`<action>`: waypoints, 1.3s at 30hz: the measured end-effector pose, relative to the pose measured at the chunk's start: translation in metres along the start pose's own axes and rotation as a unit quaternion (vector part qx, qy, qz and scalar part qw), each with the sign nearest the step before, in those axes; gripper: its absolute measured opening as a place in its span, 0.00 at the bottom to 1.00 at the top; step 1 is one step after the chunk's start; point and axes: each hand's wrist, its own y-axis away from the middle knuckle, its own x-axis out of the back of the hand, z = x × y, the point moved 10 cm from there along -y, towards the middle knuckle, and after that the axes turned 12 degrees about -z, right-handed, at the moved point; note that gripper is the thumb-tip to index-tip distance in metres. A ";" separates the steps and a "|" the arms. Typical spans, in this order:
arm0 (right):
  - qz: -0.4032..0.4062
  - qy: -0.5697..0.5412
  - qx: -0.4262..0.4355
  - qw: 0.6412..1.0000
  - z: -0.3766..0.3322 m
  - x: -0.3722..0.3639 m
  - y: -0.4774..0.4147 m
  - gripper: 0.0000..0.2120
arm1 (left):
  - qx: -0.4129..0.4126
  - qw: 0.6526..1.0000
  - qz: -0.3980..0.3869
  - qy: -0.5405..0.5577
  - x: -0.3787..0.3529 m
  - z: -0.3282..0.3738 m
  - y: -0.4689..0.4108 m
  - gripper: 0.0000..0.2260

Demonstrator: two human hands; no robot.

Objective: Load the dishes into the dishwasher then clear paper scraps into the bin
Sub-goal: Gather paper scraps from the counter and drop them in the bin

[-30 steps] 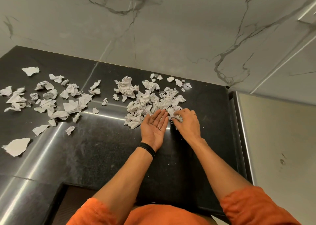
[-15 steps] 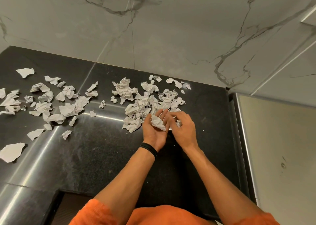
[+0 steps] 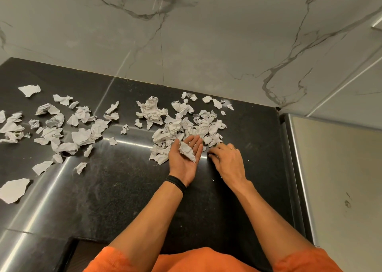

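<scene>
Littering the countertop (image 3: 115, 189) (marble wall (image 3: 206, 44) behind) lie scraps (image 3: 186, 125).

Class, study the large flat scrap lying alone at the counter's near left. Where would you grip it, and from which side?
Probably pinch the large flat scrap at its far right corner, coming from the right: it lies flat on the black counter with no raised fold, and that corner juts out.

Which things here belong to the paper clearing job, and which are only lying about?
Belong to the job: the paper scraps on the counter; the one scrap lying in the open left hand; the right hand beside them.
Not part of it: the wristband, the marble wall, the steel panel.
</scene>
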 end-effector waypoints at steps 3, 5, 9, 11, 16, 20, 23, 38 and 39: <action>0.015 -0.102 -0.058 0.993 0.017 0.002 0.006 0.05 | 0.003 1.000 0.001 -0.016 0.001 -0.002 0.000 0.23; 0.021 -0.236 -0.099 0.966 0.029 0.001 0.009 0.03 | 0.006 1.000 0.003 -0.022 0.002 -0.005 0.001 0.22; 0.050 -0.420 -0.085 0.902 0.018 0.014 0.010 0.03 | 0.024 1.000 0.004 -0.014 -0.001 -0.016 0.002 0.22; 0.021 -0.449 -0.035 0.893 -0.001 0.017 0.004 0.03 | 0.035 0.999 0.000 -0.010 -0.005 -0.021 0.003 0.22; 0.050 -0.445 -0.034 0.893 -0.001 0.020 -0.005 0.04 | 0.033 0.999 -0.015 0.030 -0.012 -0.018 0.007 0.20; 0.058 -0.350 -0.072 0.932 0.009 0.021 -0.012 0.06 | 0.013 0.999 -0.010 0.034 -0.004 -0.006 0.007 0.20; -0.033 -0.197 -0.045 0.979 -0.002 0.005 -0.024 0.06 | -0.001 1.000 -0.002 0.031 0.001 0.001 0.008 0.20; 0.019 -0.402 -0.075 0.912 0.010 0.015 0.003 0.05 | 0.014 1.000 0.014 -0.009 0.002 -0.012 0.008 0.21; -0.009 -0.415 -0.055 0.908 0.002 0.016 0.002 0.06 | 0.022 1.000 0.010 -0.013 -0.001 -0.016 0.008 0.21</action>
